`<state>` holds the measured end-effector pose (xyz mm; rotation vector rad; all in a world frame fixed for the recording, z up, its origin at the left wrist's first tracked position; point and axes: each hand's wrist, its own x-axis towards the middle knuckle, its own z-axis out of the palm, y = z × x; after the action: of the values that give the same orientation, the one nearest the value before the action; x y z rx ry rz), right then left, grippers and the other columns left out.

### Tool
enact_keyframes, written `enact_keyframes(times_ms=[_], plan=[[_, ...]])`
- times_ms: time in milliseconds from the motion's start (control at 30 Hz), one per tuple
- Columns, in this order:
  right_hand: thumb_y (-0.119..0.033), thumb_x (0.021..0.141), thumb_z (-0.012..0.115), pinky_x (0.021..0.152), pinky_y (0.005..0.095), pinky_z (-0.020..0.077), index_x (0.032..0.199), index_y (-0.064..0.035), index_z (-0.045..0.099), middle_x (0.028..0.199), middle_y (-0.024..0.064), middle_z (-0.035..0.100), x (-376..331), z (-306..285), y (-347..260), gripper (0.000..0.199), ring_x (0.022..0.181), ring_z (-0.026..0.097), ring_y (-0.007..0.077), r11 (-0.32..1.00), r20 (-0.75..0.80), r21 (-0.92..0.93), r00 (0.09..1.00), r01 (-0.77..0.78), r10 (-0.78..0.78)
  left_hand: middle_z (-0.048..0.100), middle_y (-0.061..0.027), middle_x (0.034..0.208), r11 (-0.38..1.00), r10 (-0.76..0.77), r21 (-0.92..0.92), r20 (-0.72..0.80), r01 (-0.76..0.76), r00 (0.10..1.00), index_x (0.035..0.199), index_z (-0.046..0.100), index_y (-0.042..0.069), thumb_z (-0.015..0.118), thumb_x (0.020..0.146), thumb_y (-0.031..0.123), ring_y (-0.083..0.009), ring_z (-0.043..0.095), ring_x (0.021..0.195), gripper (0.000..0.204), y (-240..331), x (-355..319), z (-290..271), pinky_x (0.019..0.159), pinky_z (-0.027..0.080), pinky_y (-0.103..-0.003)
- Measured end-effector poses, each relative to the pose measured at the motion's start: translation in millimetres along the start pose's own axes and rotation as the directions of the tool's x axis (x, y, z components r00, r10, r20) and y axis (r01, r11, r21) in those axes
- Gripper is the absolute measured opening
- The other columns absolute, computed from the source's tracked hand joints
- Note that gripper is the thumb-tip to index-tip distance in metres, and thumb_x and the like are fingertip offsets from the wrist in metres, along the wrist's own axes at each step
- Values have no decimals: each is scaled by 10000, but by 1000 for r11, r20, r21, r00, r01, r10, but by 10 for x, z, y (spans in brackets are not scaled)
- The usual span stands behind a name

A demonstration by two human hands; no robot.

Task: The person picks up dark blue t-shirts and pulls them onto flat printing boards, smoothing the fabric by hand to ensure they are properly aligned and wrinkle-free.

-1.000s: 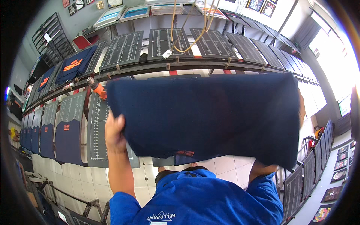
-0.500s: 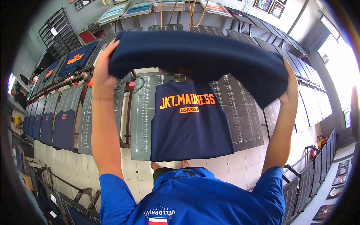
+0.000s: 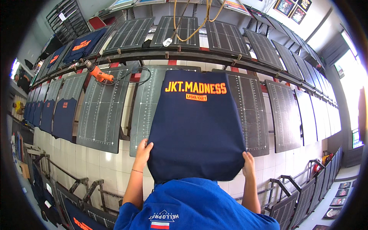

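Observation:
A navy fabric panel [image 3: 195,126] with orange block lettering and an orange bar near its far end lies over a dark gridded board [image 3: 143,103], its near part drawn out toward my body. My left hand [image 3: 142,152] is closed on its left edge near the bottom, thumb on top. Opposite, my right hand [image 3: 248,162] pinches the right edge. Between them the cloth hangs past the board's near edge. Whether the other printed panel lies underneath is hidden.
An orange heat gun [image 3: 102,75] with a looped black cable rests left of the panel. Gridded boards line metal rails [image 3: 191,56]. Navy pieces [image 3: 64,115] cover boards at left. Yellowish cords [image 3: 201,27] and a white switch [image 3: 167,41] hang over the far row.
My hands have come down and toward me from high over the boards. The navy cloth, held aloft before, now lies lower and covers the spot where a printed panel lay.

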<state>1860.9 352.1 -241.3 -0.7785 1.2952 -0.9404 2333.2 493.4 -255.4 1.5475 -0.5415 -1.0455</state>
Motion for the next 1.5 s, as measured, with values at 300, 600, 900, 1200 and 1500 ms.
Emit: enact_keyframes(times_ms=[300, 600, 900, 1200, 1500], plan=[[-259, 917, 611, 739, 289, 418, 953, -99, 611, 923, -15, 619, -94, -532, 618, 164, 860, 545, 80, 976, -96, -157, 986, -148, 135, 565, -6, 747, 955, -62, 286, -75, 81, 995, 896, 563, -23, 589, 892, 97, -77, 497, 701, 123, -431, -365, 18, 627, 419, -268], [-171, 846, 647, 844, 356, 404, 1139, -82, 531, 1048, -18, 538, 128, -593, 961, 328, 925, 485, 115, 868, -262, -389, 941, -308, 217, 591, -168, 891, 608, 240, 792, -242, 48, 940, 907, 577, -16, 666, 827, 211, -332, 560, 834, 257, -518, -409, 108, 759, 441, -425], [-115, 843, 621, 940, 366, 414, 1205, -21, 537, 1144, 58, 604, 148, -434, 1093, 383, 1061, 552, 183, 947, 99, 111, 951, -303, 293, 597, -222, 998, 675, 110, 735, -191, 68, 975, 1035, 544, -46, 642, 853, 216, -406, 565, 928, 334, -483, -49, 204, 808, 444, -469], [-92, 837, 654, 905, 385, 488, 1087, 7, 565, 1049, 102, 636, -399, 229, -275, 283, 977, 617, 224, 956, 127, 146, 954, 253, -272, 658, -117, 1075, 785, -233, -381, 549, 488, 802, 1135, 586, -56, 683, 862, 235, -211, 630, 980, 411, 553, 270, -848, 921, 472, -333], [-279, 967, 455, 923, 461, 478, 1257, 81, 486, 1203, 241, 562, -1727, 2617, -1477, 463, 1055, 592, 335, 539, -128, 163, 559, 827, -819, 567, -77, 1217, 767, 639, -268, 406, -583, 653, 1273, 502, -21, 633, 892, 158, -175, 530, 1120, 441, 2888, 293, -3398, 983, 399, -319]])
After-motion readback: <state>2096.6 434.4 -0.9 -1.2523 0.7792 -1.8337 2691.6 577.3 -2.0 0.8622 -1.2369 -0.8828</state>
